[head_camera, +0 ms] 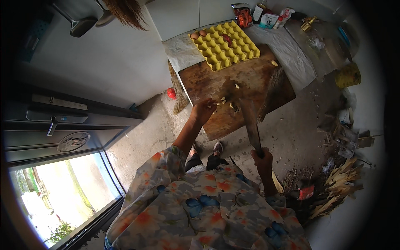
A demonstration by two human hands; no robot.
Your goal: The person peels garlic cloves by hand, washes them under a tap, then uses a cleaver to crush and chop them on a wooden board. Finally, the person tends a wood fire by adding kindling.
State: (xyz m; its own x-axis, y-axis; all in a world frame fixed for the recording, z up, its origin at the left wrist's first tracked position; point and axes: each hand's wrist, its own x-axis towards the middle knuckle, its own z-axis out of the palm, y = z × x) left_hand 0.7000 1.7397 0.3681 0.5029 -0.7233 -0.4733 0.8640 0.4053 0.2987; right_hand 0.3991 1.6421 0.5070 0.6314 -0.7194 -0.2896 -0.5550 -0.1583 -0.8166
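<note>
My right hand (263,157) grips the handle of a cleaver (251,120), whose broad blade points away from me with its tip end over the near right part of a wooden cutting board (203,79). My left hand (203,111) is at the board's left edge with its fingers curled. Pale pieces like garlic show at its fingers; whether they are held or only touched is unclear. Just right of it lie small garlic cloves (223,99). Another clove (231,105) is beside dark scraps, and one more (237,86) lies farther up. A larger yellowish piece (274,63) sits near the far right corner.
A yellow egg tray (229,47) with two brown eggs (198,34) and a dark red item overlaps the board's far edge. A bristle brush (270,90) lies on the right. Seasoning packets (268,20) and a bottle (258,13) stand behind. A door (59,118) is at left.
</note>
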